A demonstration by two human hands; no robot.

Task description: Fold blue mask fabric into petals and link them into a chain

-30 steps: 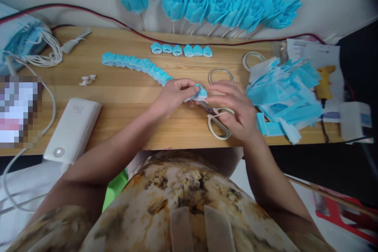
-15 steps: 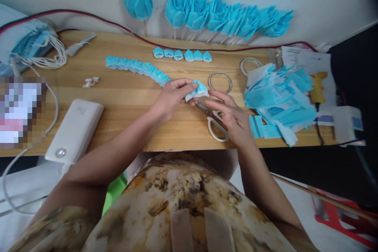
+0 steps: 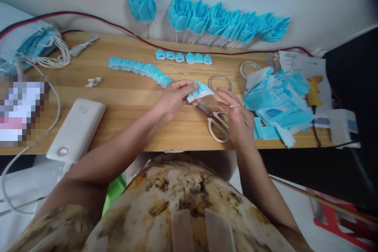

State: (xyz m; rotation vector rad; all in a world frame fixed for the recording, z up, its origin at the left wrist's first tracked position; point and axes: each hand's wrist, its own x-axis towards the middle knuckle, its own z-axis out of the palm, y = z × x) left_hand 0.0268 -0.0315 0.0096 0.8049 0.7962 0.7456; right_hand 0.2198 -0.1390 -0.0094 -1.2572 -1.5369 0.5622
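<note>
My left hand (image 3: 174, 96) pinches a folded piece of blue and white non-woven fabric (image 3: 200, 91), its white edge facing me and its tip pointing right. Just to the right is my right hand (image 3: 238, 116), apart from the fabric, with a small thin white strip (image 3: 234, 106) between thumb and fingers. Beneath the hands lie scissors (image 3: 218, 128) with white handles, their blades partly hidden by my left hand. A tape roll (image 3: 221, 83) rests flat behind them. From my left hand a row of folded blue pieces (image 3: 138, 68) runs back to the left.
Blue fabric flowers (image 3: 217, 19) on sticks lean along the wall. Loose blue strips (image 3: 277, 106) are heaped at right by a yellow glue gun (image 3: 314, 88) and another tape roll (image 3: 248, 70). At left stand a white power bank (image 3: 77, 128), white scraps (image 3: 93, 82) and masks (image 3: 35, 47).
My right hand has drawn slightly right, away from the fabric, and a white strip now shows at its thumb. The left hand keeps its hold. The camera view has shifted a little.
</note>
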